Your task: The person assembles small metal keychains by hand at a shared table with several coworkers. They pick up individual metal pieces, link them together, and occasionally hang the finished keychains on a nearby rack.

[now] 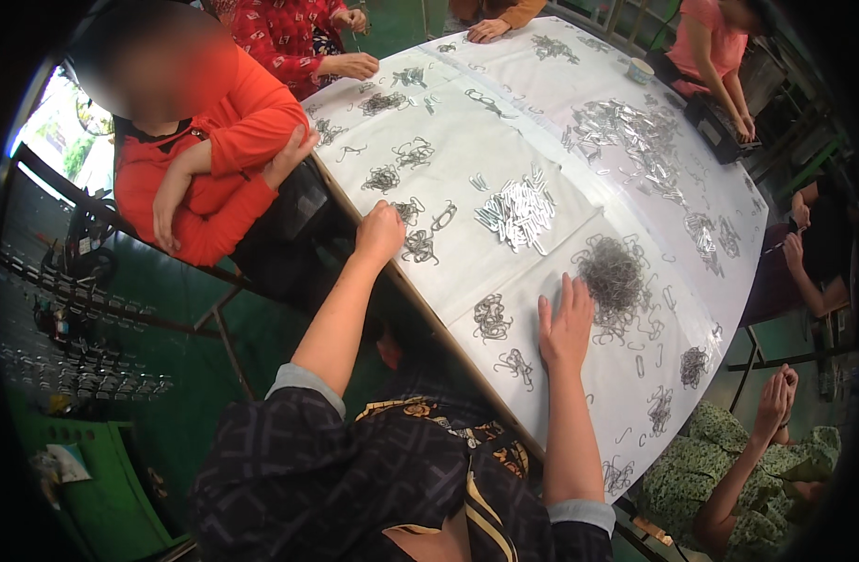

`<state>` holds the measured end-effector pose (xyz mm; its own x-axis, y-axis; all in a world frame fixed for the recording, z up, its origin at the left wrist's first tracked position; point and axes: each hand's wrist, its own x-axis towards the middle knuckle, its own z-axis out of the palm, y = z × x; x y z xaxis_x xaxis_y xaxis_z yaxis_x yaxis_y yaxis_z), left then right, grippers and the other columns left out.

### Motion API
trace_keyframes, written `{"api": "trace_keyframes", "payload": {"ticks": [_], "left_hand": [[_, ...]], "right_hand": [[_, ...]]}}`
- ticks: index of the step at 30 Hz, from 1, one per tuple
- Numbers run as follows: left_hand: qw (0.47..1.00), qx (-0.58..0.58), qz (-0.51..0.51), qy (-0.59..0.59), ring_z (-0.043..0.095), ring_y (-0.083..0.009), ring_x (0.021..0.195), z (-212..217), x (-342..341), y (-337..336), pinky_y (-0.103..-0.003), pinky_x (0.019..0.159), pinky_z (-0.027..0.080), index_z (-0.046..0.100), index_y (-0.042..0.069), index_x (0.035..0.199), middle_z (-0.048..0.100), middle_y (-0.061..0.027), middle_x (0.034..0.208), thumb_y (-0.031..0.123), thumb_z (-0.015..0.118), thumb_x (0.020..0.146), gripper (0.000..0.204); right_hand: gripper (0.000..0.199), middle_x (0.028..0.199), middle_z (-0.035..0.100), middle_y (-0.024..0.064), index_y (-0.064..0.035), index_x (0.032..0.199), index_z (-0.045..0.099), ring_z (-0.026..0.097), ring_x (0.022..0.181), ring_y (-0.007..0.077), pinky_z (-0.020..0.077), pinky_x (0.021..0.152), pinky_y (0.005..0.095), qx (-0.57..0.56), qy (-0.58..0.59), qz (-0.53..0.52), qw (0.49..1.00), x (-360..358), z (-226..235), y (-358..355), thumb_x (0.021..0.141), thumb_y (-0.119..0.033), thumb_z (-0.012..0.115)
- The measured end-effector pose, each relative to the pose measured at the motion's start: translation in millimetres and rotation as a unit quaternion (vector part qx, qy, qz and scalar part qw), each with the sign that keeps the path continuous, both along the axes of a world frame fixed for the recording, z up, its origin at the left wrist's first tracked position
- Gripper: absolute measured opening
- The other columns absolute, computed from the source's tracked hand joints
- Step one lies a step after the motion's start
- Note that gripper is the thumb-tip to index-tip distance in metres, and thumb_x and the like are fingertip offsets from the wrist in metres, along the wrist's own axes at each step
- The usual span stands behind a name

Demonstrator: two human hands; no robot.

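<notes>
Left hand (381,232): grip closed into a fist at the edge of the white surface (504,140), beside a small wire bundle (418,246).
Right hand (566,323): grip open, flat, touching the dark wire-hook heap (613,273).
Around: shiny clip pile (517,211) between the hands; person in red (225,159) leaning nearby.

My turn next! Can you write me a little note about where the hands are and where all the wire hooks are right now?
Left hand: closed, at the table's near edge, on or right beside a small bunch of hooks; whether it grips any is unclear.
Right hand: open, flat on the white table cover, fingertips at the big dark pile of wire hooks.
A heap of shiny metal clips lies between the two hands, further in.
Done: many small bunches are laid out over the cover.
Left: the big pile is still unsorted.
Other people sit around the table.
</notes>
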<state>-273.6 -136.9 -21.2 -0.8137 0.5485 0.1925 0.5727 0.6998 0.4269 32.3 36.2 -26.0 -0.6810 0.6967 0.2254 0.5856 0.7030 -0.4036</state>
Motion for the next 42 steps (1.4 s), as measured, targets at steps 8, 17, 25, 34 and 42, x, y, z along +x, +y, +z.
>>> {"api": "trace_keyframes", "payload": {"ticks": [8, 17, 25, 34, 42], "left_hand": [[0.991, 0.117, -0.048, -0.048, 0.061, -0.0356, 0.083, -1.0, -7.7, -4.0, -0.043, 0.075, 0.050, 0.062, 0.000, 0.077, 0.061, -0.0160, 0.088, 0.009, 0.063, 0.079, 0.009], [0.894, 0.262, -0.313, -0.185, 0.063, -0.0315, 0.081, 29.6, 127.7, 123.0, -0.040, 0.074, 0.050, 0.064, 0.001, 0.082, 0.061, -0.0146, 0.087, 0.012, 0.067, 0.081, 0.011], [0.962, 0.184, -0.168, -0.111, 0.066, -0.0276, 0.079, 13.4, 80.2, 94.8, -0.036, 0.073, 0.052, 0.070, 0.000, 0.085, 0.066, -0.0152, 0.085, 0.012, 0.069, 0.079, 0.013], [0.998, 0.054, 0.027, -0.011, 0.063, -0.0375, 0.089, 3.1, -11.7, 4.7, -0.045, 0.080, 0.050, 0.071, 0.005, 0.080, 0.065, -0.0178, 0.092, 0.017, 0.068, 0.078, 0.013], [0.999, -0.041, 0.009, -0.016, 0.063, -0.0374, 0.089, 12.0, 5.6, 16.9, -0.045, 0.082, 0.051, 0.070, 0.004, 0.077, 0.064, -0.0185, 0.094, 0.014, 0.070, 0.075, 0.011]], "right_hand": [[0.059, 0.143, 0.039, 0.0206, -0.0055, 0.141, 0.039, 0.032, 0.136, 0.0350, 0.0213, 0.115, 0.0467, -0.001, 0.006, -0.003, 1.000, 2.2, 0.0, 0.2, 0.094, -0.040, 0.051], [0.060, 0.143, 0.040, 0.0208, -0.0038, 0.139, 0.040, 0.033, 0.136, 0.0345, 0.0218, 0.115, 0.0470, 0.021, 0.005, -0.003, 1.000, -0.4, -5.5, 4.2, 0.094, -0.042, 0.050], [0.058, 0.142, 0.040, 0.0195, -0.0026, 0.137, 0.042, 0.033, 0.135, 0.0335, 0.0217, 0.115, 0.0464, 0.017, 0.012, -0.011, 1.000, 3.5, -7.5, 5.7, 0.093, -0.040, 0.051], [0.057, 0.141, 0.041, 0.0204, -0.0026, 0.135, 0.044, 0.033, 0.135, 0.0347, 0.0227, 0.114, 0.0473, 0.021, 0.009, -0.009, 1.000, -1.0, -7.5, 2.3, 0.093, -0.040, 0.052], [0.055, 0.142, 0.041, 0.0205, -0.0027, 0.135, 0.044, 0.033, 0.135, 0.0343, 0.0220, 0.115, 0.0472, 0.017, 0.011, -0.005, 1.000, 0.0, -4.0, 1.9, 0.094, -0.039, 0.051]]}}
